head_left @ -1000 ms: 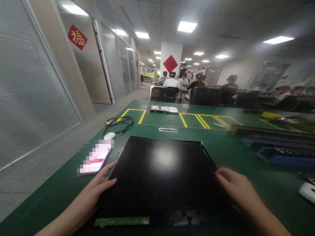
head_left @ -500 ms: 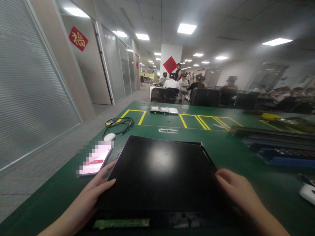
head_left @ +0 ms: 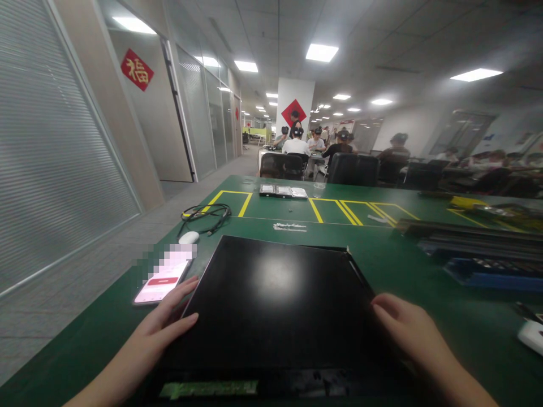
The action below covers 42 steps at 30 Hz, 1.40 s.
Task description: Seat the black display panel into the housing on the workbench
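A flat, glossy black screen panel (head_left: 288,305) lies low in front of me, with a ceiling light reflected in it. A green circuit strip (head_left: 207,389) shows along its near edge. My left hand (head_left: 156,328) grips the panel's left edge, thumb on the top face and fingers along the side. On the opposite edge my right hand (head_left: 407,322) is closed, its fingertips hidden behind or under the panel. At the far right corner the panel's frame stands slightly apart from the black sheet.
Left of the panel lie a lit phone (head_left: 163,280), a white mouse (head_left: 189,238) and a coiled black cable (head_left: 207,216). Hard drives (head_left: 283,191) sit at the back of the green table (head_left: 237,226). Dark strips (head_left: 462,243) and a blue part (head_left: 500,277) are at right. People sit beyond.
My left hand has shifted very slightly along the panel's left edge. Panel and right hand are almost unmoved. A standing person in the background has moved left.
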### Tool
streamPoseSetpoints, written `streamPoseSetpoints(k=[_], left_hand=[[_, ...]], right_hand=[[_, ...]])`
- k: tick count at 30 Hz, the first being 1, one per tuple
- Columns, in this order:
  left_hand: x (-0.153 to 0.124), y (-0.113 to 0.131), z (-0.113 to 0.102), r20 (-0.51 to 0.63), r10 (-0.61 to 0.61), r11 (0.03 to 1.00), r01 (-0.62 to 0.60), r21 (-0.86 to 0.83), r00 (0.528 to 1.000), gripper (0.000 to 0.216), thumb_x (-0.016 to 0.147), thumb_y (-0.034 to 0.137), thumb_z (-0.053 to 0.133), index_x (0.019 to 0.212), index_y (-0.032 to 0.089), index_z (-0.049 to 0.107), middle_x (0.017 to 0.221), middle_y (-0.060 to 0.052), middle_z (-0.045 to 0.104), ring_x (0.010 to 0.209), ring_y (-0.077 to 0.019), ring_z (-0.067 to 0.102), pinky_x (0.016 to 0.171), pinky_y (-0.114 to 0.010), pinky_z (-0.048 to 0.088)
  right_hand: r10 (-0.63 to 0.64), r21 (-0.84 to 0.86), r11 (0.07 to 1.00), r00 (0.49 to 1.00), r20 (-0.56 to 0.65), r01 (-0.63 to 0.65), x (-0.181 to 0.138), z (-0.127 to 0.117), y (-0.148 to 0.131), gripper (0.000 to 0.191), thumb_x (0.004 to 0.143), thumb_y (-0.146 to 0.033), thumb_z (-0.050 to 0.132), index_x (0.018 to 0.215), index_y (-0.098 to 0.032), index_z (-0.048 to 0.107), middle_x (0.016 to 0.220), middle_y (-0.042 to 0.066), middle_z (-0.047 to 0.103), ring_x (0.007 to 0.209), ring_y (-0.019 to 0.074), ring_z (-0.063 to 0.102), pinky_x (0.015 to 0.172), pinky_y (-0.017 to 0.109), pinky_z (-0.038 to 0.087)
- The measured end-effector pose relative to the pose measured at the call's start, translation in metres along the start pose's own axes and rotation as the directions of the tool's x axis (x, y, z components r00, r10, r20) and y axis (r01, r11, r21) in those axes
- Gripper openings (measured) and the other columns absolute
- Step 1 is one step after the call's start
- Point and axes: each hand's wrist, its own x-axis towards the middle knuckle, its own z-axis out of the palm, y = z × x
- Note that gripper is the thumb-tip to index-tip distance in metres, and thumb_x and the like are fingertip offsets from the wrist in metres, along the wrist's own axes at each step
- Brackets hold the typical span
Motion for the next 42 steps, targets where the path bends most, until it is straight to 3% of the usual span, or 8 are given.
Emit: streamPoseSetpoints(k=[6,12,17,26,42], left_hand=[[0.004,-0.007,-0.007,-0.019,0.122,0.976,-0.116,0.186,0.992,0.047,0.071,0.046,0.081,0.116,0.034,0.075,0.154,-0.005,0.05,0.146,-0.0384,0.033,0.117,-0.053,0.026],[0.004,-0.002,-0.003,-0.036,0.116,0.962,-0.104,0.251,0.993,0.044,0.068,0.046,0.082,0.109,0.033,0.078,0.152,-0.007,0.052,0.144,-0.0396,0.036,0.115,-0.049,0.031],[0.011,-0.018,-0.008,-0.052,0.086,0.962,-0.069,0.265,0.995,0.046,0.064,0.052,0.081,0.105,0.032,0.08,0.146,-0.007,0.058,0.142,-0.0411,0.039,0.115,-0.05,0.031],[0.018,-0.034,-0.019,0.059,0.163,0.906,-0.173,0.386,0.985,0.043,0.073,0.051,0.075,0.113,0.034,0.077,0.15,-0.009,0.053,0.14,-0.04,0.041,0.114,-0.053,0.03],[0.018,-0.035,-0.019,0.061,0.171,0.877,-0.18,0.445,0.983,0.048,0.073,0.051,0.074,0.118,0.033,0.075,0.148,-0.007,0.056,0.139,-0.0395,0.044,0.113,-0.05,0.035]], right_hand=[[-0.013,0.003,1.0,1.0,-0.01,0.013,0.001,0.001,0.002,0.03,0.082,-0.047,0.048,0.083,-0.029,0.072,0.085,0.001,0.077,0.081,0.0235,0.071,0.069,0.032,0.05],[-0.014,0.0,1.0,1.0,-0.003,0.014,0.002,0.0,0.002,0.031,0.083,-0.046,0.046,0.085,-0.029,0.072,0.085,0.001,0.077,0.081,0.0236,0.071,0.07,0.033,0.05],[-0.041,-0.012,0.999,0.998,-0.047,0.041,0.003,0.003,0.005,0.029,0.082,-0.044,0.048,0.082,-0.029,0.073,0.083,0.0,0.077,0.079,0.0233,0.071,0.068,0.032,0.049],[-0.003,-0.016,1.0,1.0,0.015,0.003,0.004,0.003,0.005,0.034,0.083,-0.048,0.044,0.087,-0.029,0.072,0.088,0.002,0.077,0.084,0.0247,0.07,0.073,0.035,0.049],[0.004,-0.022,1.0,1.0,0.026,-0.004,0.002,0.0,0.001,0.035,0.081,-0.049,0.043,0.086,-0.028,0.071,0.088,0.002,0.077,0.085,0.0245,0.07,0.073,0.034,0.049]])
